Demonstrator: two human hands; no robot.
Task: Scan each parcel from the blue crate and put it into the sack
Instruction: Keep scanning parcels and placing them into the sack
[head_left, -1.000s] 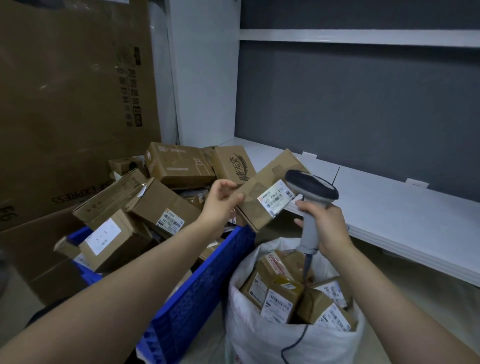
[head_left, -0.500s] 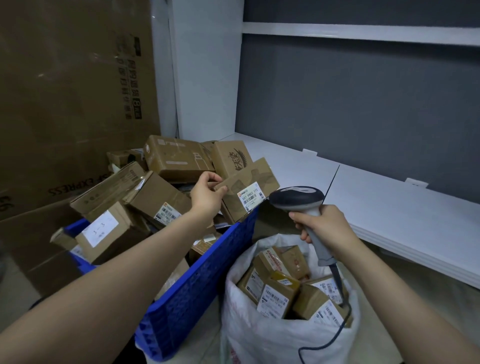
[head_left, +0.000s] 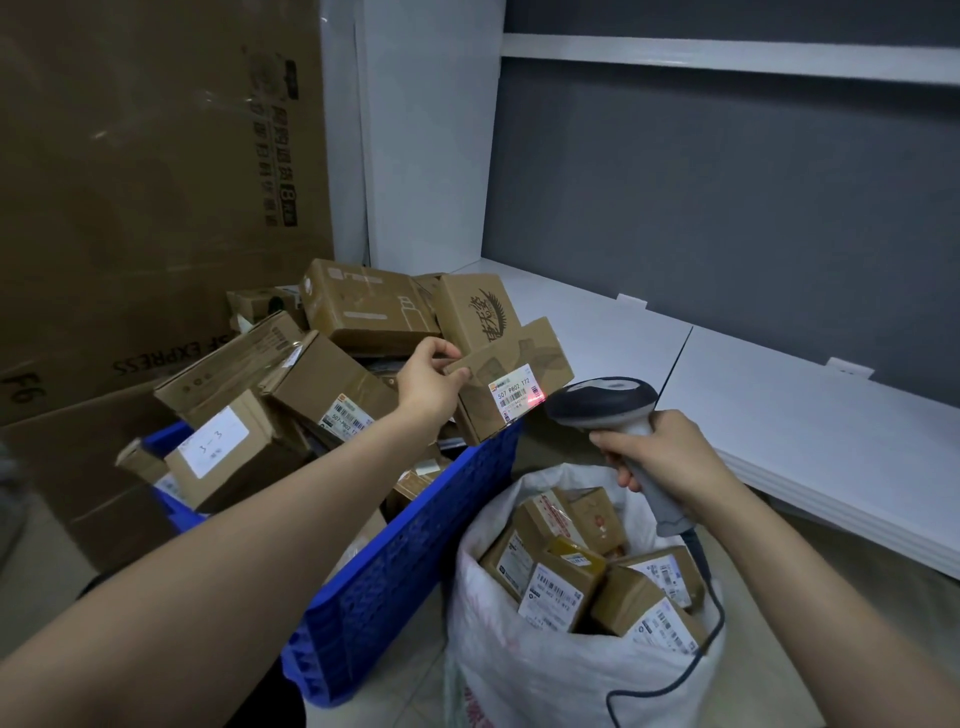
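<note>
— Setting?
— Storage corner, pale tiled floor. Nearest: white sack, mouth open, filled with labelled brown parcels. Just left of it: blue crate, heaped above the rim with more boxes.
— Grips?
— For the right hand: fingers curled round the handle of the grey scanner, above the sack mouth, head aimed left; cable hanging down over the sack. For the left hand: pinching the left end of the held parcel between thumb and fingers.
— Location of that parcel?
— At the crate's far right corner, lower edge by the rim; contact not determinable. Shipping label turned toward the scanner, red spot on the barcode.
— Beyond?
— White shelf, grey wall, tall cardboard carton at left.
</note>
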